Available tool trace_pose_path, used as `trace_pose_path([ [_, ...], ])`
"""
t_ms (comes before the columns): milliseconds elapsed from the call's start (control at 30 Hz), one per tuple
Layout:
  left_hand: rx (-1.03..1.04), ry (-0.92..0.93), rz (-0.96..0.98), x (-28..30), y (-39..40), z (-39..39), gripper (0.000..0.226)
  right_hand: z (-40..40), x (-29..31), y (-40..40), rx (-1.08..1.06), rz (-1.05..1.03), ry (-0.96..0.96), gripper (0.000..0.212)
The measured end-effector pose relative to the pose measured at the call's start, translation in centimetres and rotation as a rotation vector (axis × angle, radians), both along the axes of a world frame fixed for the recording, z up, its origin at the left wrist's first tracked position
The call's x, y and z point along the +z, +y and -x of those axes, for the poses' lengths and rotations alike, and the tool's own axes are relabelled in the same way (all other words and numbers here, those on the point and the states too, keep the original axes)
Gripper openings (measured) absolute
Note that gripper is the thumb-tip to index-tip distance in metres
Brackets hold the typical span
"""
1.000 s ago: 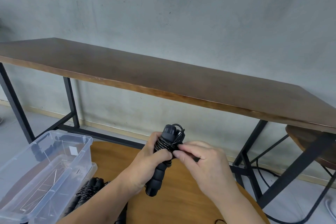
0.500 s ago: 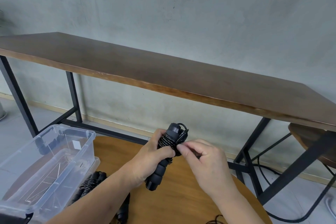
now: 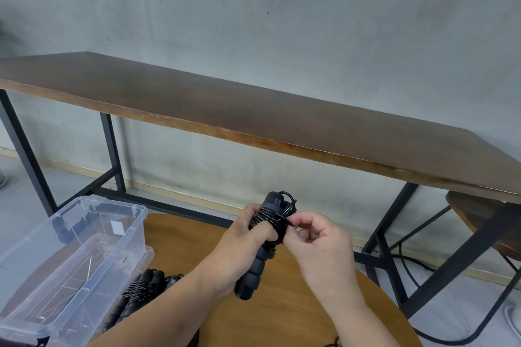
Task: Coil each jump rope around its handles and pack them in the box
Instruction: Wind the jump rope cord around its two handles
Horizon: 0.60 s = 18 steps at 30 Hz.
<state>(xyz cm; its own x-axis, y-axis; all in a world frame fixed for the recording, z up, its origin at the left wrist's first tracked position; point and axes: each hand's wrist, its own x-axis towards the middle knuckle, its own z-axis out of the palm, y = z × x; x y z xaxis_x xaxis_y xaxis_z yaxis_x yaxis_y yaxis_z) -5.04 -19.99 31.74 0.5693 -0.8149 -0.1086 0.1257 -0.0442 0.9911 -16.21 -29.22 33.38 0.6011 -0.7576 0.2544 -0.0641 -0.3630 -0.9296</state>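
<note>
The left hand [image 3: 244, 236] grips a pair of black jump rope handles [image 3: 255, 262], tilted, raised over the round wooden counter [image 3: 282, 315], thumb across the coiled cord [image 3: 272, 220]; the right hand [image 3: 315, 239], fingers curled, pinches the cord's end beside the coil; one more coiled jump rope [image 3: 139, 293] lies on the counter just beside one clear plastic box [image 3: 84, 256] at the left.

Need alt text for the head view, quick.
Left hand grips black foam jump-rope handles wrapped in black cord, whose end the right hand pinches, above a round wooden table; an empty clear plastic box sits left.
</note>
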Motion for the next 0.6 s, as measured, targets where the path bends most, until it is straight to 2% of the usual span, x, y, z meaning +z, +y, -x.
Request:
trace_pose_path([
  [300,-0.044,0.108,0.043,0.9,-0.1,-0.4,0.044,0.4,1.8,-1.5,0.197,-0.396,-0.178,0.026],
  [433,-0.087,0.108,0.045,0.9,0.0,-0.3,0.062,0.3,1.3,-1.8,0.289,-0.376,-0.124,0.017],
  [467,-0.094,0.111,0.050,1.0,-0.1,-0.1,0.065,0.2,1.2,-1.8,0.308,-0.358,-0.118,0.021],
  [533,-0.097,0.124,0.065,1.0,-0.2,0.2,0.069,0.1,1.0,-1.8,0.291,-0.283,-0.103,0.025],
  [600,-0.092,0.143,0.068,1.0,-0.3,0.1,0.069,0.0,1.0,-1.8,0.235,-0.168,-0.073,0.017],
])
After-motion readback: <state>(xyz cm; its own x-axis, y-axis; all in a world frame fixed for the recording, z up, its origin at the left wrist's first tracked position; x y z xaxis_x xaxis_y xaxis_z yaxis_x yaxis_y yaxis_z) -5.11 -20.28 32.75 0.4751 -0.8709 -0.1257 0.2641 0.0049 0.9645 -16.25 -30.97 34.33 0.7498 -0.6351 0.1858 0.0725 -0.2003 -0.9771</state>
